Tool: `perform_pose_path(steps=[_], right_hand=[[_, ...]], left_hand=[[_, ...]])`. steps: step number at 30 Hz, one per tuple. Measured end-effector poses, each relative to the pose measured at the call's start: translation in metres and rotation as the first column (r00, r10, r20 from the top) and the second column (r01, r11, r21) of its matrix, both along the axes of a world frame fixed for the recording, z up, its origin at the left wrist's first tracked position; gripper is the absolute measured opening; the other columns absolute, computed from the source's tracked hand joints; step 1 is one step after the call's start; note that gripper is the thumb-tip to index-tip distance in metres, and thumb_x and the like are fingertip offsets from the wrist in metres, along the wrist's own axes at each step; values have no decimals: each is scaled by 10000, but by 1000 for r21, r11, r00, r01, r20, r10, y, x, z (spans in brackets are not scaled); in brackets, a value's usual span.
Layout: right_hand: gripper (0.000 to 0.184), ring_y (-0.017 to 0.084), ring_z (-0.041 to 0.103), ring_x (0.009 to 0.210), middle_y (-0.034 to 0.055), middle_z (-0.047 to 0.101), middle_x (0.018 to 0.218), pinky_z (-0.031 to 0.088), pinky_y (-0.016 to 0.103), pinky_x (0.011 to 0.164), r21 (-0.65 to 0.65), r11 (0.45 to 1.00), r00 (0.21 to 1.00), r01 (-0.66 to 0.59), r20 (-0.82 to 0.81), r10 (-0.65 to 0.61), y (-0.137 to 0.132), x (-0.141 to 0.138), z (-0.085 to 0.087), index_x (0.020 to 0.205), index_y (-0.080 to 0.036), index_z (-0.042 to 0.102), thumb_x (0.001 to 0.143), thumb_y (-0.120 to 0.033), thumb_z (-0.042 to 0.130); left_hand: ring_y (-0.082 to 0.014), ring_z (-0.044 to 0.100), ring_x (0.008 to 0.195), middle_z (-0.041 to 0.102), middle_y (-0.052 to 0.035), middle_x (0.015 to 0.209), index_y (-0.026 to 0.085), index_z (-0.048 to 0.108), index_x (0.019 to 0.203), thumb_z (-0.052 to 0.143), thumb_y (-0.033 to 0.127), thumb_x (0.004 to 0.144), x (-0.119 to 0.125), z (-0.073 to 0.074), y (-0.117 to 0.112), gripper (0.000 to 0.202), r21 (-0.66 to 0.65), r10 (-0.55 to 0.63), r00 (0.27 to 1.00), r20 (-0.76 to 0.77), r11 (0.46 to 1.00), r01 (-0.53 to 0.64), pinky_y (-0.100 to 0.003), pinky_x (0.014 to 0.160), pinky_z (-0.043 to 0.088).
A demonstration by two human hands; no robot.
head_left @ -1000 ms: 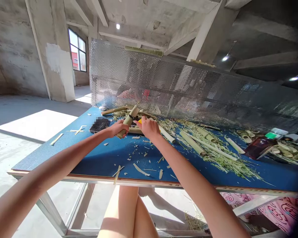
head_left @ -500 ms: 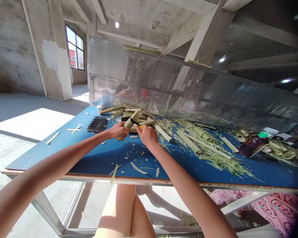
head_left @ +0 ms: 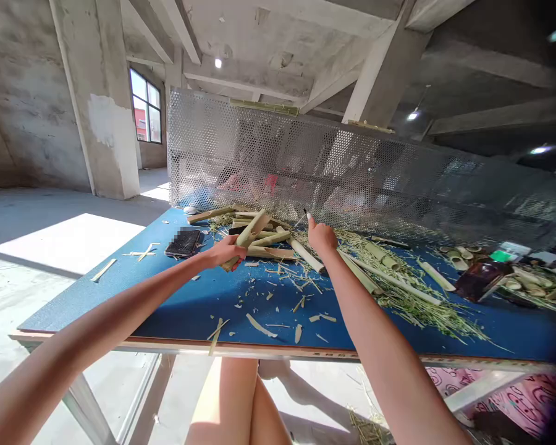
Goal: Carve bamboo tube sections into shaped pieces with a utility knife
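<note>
My left hand (head_left: 228,250) is wrapped round a short pale-green bamboo piece (head_left: 252,230), which tilts up to the right above the table. The bamboo's upper end looks split or cut open. Off to the right, my right hand (head_left: 323,238) is closed, apart from the bamboo. A thin dark tip of a knife (head_left: 305,211) pokes out beyond the thumb; most of the knife is hidden in the fist. Behind my left hand lie several split bamboo lengths (head_left: 278,252) in a pile.
A perforated metal screen (head_left: 259,148) stands along the back of the blue table (head_left: 167,315). A dark phone-like device (head_left: 182,242) lies left. Long bamboo pieces (head_left: 361,275) and green shavings (head_left: 445,315) spread right, near a dark reddish container (head_left: 479,278).
My right hand has moved right and slightly up, taking the knife away from the bamboo. More pale chips lie on the table. My left hand keeps its hold.
</note>
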State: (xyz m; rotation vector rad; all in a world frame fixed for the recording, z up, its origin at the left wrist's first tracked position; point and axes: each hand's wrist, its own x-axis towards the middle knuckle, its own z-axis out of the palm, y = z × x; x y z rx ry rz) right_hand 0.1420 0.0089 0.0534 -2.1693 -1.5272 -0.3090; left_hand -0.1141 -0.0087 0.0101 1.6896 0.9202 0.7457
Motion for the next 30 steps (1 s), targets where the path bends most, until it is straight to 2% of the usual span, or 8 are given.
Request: perform_pose_path(steps=[2, 4, 8, 11, 14, 18, 23, 30], right_hand=[[728, 293, 651, 859, 255, 668, 913, 410, 310, 613, 3, 1000, 1000, -15, 8, 15, -7, 13, -3, 904, -46, 667, 930, -525, 119], [665, 269, 648, 848, 193, 685, 890, 399, 294, 613, 18, 996, 995, -91, 51, 90, -19, 9, -12, 897, -108, 660, 919, -557, 169], [596, 238, 649, 740, 111, 684, 776, 373, 272, 562, -23, 936, 914, -350, 212, 347, -48, -30, -32, 864, -158, 618, 907, -583, 203], [564, 245, 657, 716, 107, 682, 761, 385, 271, 560, -73, 905, 855, -419, 304, 420, -61, -57, -39, 871, -159, 597, 895, -596, 240], [556, 252, 668, 730, 124, 687, 781, 411, 277, 579, -88, 913, 857, -398, 319, 405, -64, -68, -41, 881, -152, 592, 906, -574, 231], [544, 276, 673, 750, 142, 689, 785, 443, 301, 598, -89, 938, 882, -334, 322, 345, -63, -66, -42, 873, -141, 595, 906, -564, 255], [548, 275, 676, 731, 148, 689, 792, 464, 312, 593, -119, 936, 871, -332, 342, 353, -66, -64, -48, 876, -136, 595, 907, -560, 249], [549, 284, 680, 756, 161, 685, 776, 481, 312, 614, -103, 964, 906, -247, 328, 267, -56, -63, -59, 884, -114, 590, 910, -551, 258]], left_hand=[[-113, 484, 376, 497, 33, 493, 174, 427, 722, 560, 195, 606, -4, 0, 4, 178, 7, 20, 999, 37, 1000, -21, -233, 369, 415], [-108, 489, 386, 502, 32, 521, 174, 425, 737, 566, 230, 630, -7, -3, 7, 186, 7, 25, 998, 64, 1000, -25, -233, 378, 421], [-95, 497, 393, 520, 22, 544, 164, 439, 721, 608, 341, 685, -6, -9, 4, 247, 21, 8, 998, 68, 1000, -10, -221, 388, 426], [-94, 494, 385, 518, 31, 524, 161, 462, 749, 639, 353, 688, -1, -11, -2, 268, 50, 4, 999, 44, 999, -6, -213, 375, 424], [-100, 502, 386, 523, 39, 523, 162, 471, 795, 635, 317, 695, 3, -11, -4, 247, 85, 12, 1000, 15, 996, -14, -217, 370, 436], [-102, 513, 379, 529, 47, 532, 155, 471, 876, 617, 253, 703, 4, -13, -2, 246, 151, 63, 997, -45, 987, -56, -211, 363, 445], [-115, 538, 391, 544, 40, 545, 143, 486, 955, 587, 207, 707, 2, -15, -2, 275, 250, 123, 981, -151, 965, -82, -201, 357, 438], [-126, 537, 405, 535, 34, 521, 140, 500, 969, 583, 202, 693, 4, -15, 0, 294, 374, 221, 923, -315, 923, -93, -182, 369, 365]])
